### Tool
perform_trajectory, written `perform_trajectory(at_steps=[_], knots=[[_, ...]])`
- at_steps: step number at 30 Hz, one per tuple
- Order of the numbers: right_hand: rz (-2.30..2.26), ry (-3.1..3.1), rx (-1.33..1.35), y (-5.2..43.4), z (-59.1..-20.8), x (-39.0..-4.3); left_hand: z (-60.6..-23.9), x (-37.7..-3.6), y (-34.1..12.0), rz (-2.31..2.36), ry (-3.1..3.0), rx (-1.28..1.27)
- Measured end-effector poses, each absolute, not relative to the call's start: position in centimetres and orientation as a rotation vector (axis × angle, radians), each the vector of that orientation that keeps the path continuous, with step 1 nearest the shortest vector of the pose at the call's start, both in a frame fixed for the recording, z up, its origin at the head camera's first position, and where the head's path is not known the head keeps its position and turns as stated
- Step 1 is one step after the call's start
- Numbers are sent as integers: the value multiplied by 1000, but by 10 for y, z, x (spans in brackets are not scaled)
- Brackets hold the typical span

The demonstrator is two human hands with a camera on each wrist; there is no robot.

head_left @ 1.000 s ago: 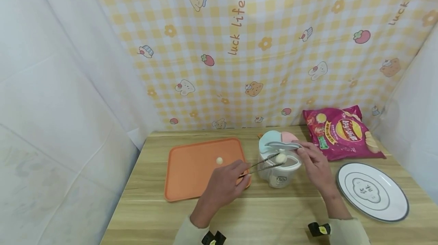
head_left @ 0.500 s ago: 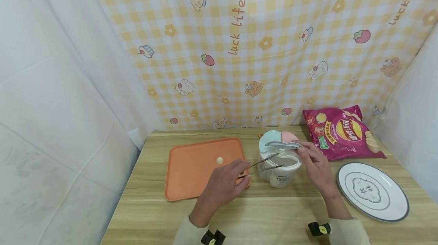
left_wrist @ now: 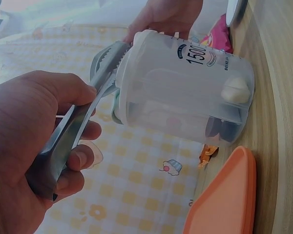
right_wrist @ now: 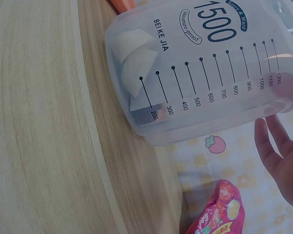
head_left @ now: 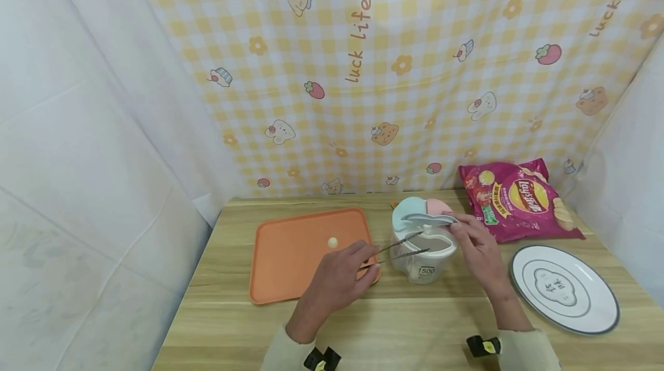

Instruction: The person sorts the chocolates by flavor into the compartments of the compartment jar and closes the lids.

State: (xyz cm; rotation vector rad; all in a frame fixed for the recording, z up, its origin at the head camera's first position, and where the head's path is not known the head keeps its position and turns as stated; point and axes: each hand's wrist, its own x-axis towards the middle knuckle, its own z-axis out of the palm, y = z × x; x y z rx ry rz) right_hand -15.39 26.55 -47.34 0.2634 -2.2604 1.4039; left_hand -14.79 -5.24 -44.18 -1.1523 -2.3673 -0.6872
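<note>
While the left hand [head_left: 337, 279] pinches a pair of metal tongs [head_left: 399, 247] between thumb and curled fingers, the tong tips sit apart over the open mouth of the clear measuring jar [head_left: 424, 256] and grip nothing. From the left wrist view, the tongs [left_wrist: 73, 131] run up to the jar's rim, and a pale dumpling [left_wrist: 236, 90] lies at the bottom of the jar [left_wrist: 185, 92]. The right hand [head_left: 479, 250] rests at the jar's far side, its fingers on the raised blue and pink lid [head_left: 422, 214]; whether they curl around the lid I cannot tell. On the wooden table [head_left: 415, 325], an orange tray [head_left: 290, 267] lies just left of the jar with one small dough ball [head_left: 332, 242] on it. A pink crisp bag [head_left: 519, 201] lies behind the right hand, and a white plate [head_left: 565, 290] sits to its right.
</note>
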Motion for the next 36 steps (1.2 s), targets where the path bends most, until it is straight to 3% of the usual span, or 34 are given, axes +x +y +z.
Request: perform_trajectory(at_steps=[18,36], knots=[[1398,-2259,272,265,-472,-156,-447,-142,-97,-774,-2350,-1071],[1407,-2269,240,265,-471,-154,-491,-155,-169,-738,-2632,-694]])
